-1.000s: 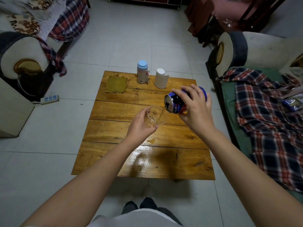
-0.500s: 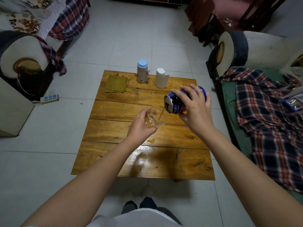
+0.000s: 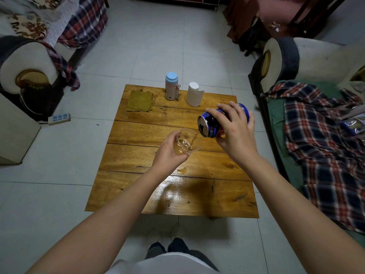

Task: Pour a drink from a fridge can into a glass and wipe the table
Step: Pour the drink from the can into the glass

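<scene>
Two jobs make up this task, and you are partway through the first. Your right hand [image 3: 235,135] wraps its fingers around the blue aluminium drink can [image 3: 212,123], tipped almost onto its side with the opened end facing the small clear glass [image 3: 186,142]. Your left hand [image 3: 169,153] cups that glass from below and holds it tilted toward the can, above the middle of the low wooden plank table [image 3: 138,155], not resting on it. A thin amber stream runs from the can into the glass, and a shallow layer of drink sits in the bottom (well short of full, as far as you can judge through the fingers).

So the can is out and open, and the pour is under way but not finished. After it, you need to set glass and can down.

The wiping is not begun. A small amber puddle [image 3: 182,170] lies on the table just toward the near edge from your left hand, and that is likely what needs cleaning. The olive-green woven cloth [image 3: 139,101] lies flat near the far left corner, untouched, and a white paper roll [image 3: 194,94] stands by the far edge beside a blue-lidded beige flask [image 3: 171,86].
</scene>
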`<state>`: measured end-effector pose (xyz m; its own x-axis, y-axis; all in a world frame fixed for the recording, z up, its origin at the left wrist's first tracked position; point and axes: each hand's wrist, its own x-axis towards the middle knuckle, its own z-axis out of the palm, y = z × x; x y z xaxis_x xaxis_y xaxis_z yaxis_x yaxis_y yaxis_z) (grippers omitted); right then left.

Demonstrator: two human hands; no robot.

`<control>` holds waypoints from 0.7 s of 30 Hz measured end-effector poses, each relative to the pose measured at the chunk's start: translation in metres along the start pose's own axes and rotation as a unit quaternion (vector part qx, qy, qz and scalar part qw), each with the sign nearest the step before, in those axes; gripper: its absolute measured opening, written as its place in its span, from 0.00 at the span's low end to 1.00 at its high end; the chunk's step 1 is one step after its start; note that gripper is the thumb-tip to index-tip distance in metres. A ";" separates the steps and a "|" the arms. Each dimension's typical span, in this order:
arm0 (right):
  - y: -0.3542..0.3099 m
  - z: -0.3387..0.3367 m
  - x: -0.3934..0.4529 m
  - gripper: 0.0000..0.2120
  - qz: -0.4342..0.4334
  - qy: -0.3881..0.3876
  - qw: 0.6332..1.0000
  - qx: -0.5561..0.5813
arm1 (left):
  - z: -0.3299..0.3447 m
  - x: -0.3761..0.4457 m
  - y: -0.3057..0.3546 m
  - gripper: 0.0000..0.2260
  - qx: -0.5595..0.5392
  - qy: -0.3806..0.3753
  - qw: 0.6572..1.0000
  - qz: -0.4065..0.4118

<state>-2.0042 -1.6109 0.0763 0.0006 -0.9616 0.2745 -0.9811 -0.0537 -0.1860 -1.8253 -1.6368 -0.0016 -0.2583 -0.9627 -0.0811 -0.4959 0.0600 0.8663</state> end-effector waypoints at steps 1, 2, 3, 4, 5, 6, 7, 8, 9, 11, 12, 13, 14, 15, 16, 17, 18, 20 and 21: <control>0.000 0.000 0.000 0.35 0.000 0.000 1.000 -0.001 | 0.000 0.000 -0.001 0.31 -0.001 0.000 1.000 0.000; 0.000 0.000 0.000 0.35 0.000 0.001 1.000 -0.002 | 0.000 0.000 -0.001 0.31 -0.002 0.000 1.000 -0.001; 0.000 0.000 0.000 0.35 0.000 0.001 1.000 -0.003 | 0.000 0.000 -0.001 0.31 -0.003 -0.001 1.000 -0.002; 0.000 0.000 0.000 0.35 0.000 0.001 1.000 -0.003 | 0.000 0.000 -0.002 0.31 -0.004 -0.001 1.000 -0.003; -0.001 0.000 0.000 0.35 0.000 0.000 1.000 -0.002 | 0.000 0.000 -0.002 0.31 -0.005 -0.001 1.000 -0.004; -0.001 0.000 0.000 0.35 -0.001 0.000 1.000 -0.001 | 0.000 0.000 -0.003 0.31 -0.007 0.000 1.000 -0.005; -0.001 0.000 0.000 0.35 -0.001 0.000 1.000 -0.001 | 0.000 0.000 -0.003 0.31 -0.006 0.000 1.000 -0.006; -0.001 0.001 0.000 0.35 -0.001 0.000 1.000 -0.002 | 0.000 0.000 -0.003 0.31 -0.004 0.001 1.000 -0.006; -0.001 0.001 0.000 0.35 -0.001 0.000 1.000 -0.002 | 0.000 0.000 -0.002 0.31 -0.002 0.001 1.000 -0.006; -0.001 0.002 0.001 0.35 -0.001 0.000 1.000 -0.002 | 0.000 0.000 -0.002 0.31 -0.002 0.002 1.000 -0.006; -0.001 0.002 0.001 0.35 -0.001 0.000 1.000 -0.001 | 0.000 0.000 -0.001 0.31 -0.002 0.001 1.000 -0.006; -0.001 0.002 0.001 0.35 -0.002 0.000 1.000 -0.001 | 0.000 0.000 -0.001 0.31 -0.001 0.002 1.000 -0.007; -0.001 0.003 0.001 0.35 -0.003 -0.001 1.000 -0.001 | 0.000 0.000 -0.002 0.31 -0.001 0.002 1.000 -0.008; -0.001 0.003 0.001 0.35 -0.003 -0.001 1.000 -0.001 | 0.000 0.000 -0.002 0.31 -0.003 0.003 1.000 -0.009; -0.001 0.003 0.001 0.35 -0.004 -0.001 1.000 -0.002 | 0.000 0.000 -0.003 0.31 -0.004 0.003 1.000 -0.010; -0.001 0.003 0.001 0.35 -0.005 -0.001 1.000 -0.002 | 0.000 -0.001 -0.003 0.31 -0.005 0.003 1.000 -0.010; -0.001 0.004 0.001 0.35 -0.005 -0.002 1.000 -0.001 | 0.000 0.000 -0.003 0.31 -0.004 0.003 1.000 -0.009; -0.001 0.004 0.001 0.35 -0.006 -0.002 1.000 -0.002 | 0.000 0.000 -0.003 0.31 -0.005 0.003 1.000 -0.010; -0.001 0.004 0.001 0.35 -0.007 -0.002 1.000 -0.002 | 0.000 0.000 -0.004 0.31 -0.007 0.003 1.000 -0.012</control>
<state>-2.0021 -1.6132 0.0727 0.0143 -0.9620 0.2726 -0.9818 -0.0651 -0.1783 -1.8232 -1.6369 -0.0050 -0.2421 -0.9653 -0.0982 -0.4895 0.0341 0.8714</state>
